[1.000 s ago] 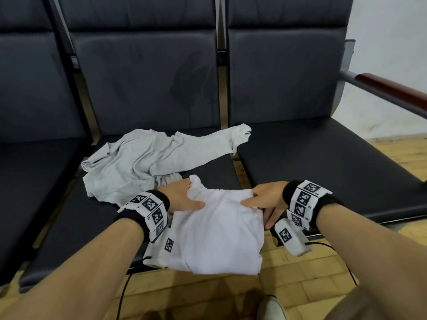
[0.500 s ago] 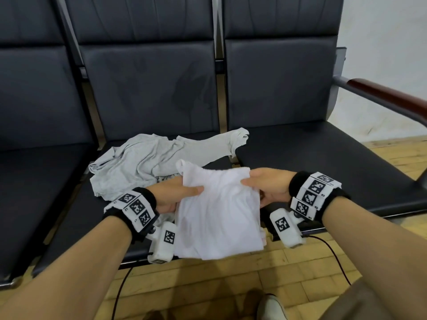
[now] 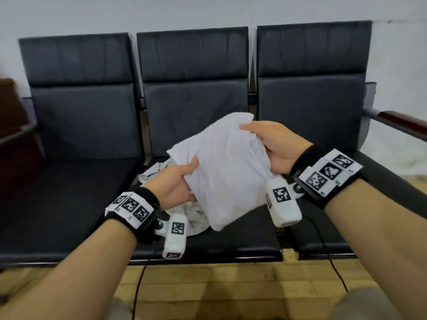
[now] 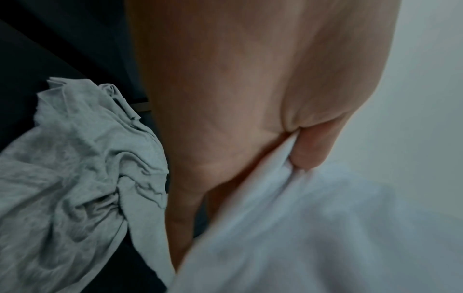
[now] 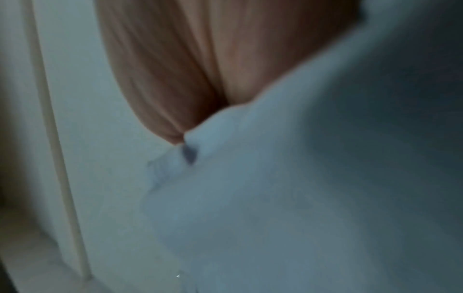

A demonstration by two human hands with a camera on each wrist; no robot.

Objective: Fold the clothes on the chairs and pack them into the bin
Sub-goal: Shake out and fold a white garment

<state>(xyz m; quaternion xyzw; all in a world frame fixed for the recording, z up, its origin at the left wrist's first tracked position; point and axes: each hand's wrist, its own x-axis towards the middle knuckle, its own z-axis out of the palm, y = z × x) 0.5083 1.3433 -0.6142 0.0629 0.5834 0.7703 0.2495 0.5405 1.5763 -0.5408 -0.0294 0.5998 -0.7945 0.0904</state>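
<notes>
A folded white garment (image 3: 227, 172) hangs in the air above the middle chair seat, held by both hands. My left hand (image 3: 176, 185) grips its lower left edge, thumb on top and fingers underneath. My right hand (image 3: 275, 144) grips its upper right edge. In the left wrist view the left hand (image 4: 250, 119) pinches the white garment (image 4: 325, 228). The right wrist view is blurred; the right hand (image 5: 188, 69) lies against the white garment (image 5: 275, 198). A crumpled grey garment (image 3: 159, 170) lies on the middle seat, mostly hidden behind the hands; it also shows as the grey garment (image 4: 70, 168). No bin is in view.
Three joined black chairs (image 3: 76, 116) stand against a white wall. A wooden armrest (image 3: 402, 120) juts out at the right end, another dark armrest (image 3: 11, 107) at the left. Wooden floor (image 3: 231, 292) lies in front. Cables (image 3: 332, 262) hang from the wrist cameras.
Both hands have lifted the white garment off the seat edge and up into the air. The head view has tilted up and pulled back, so all three chairs and the wall show.
</notes>
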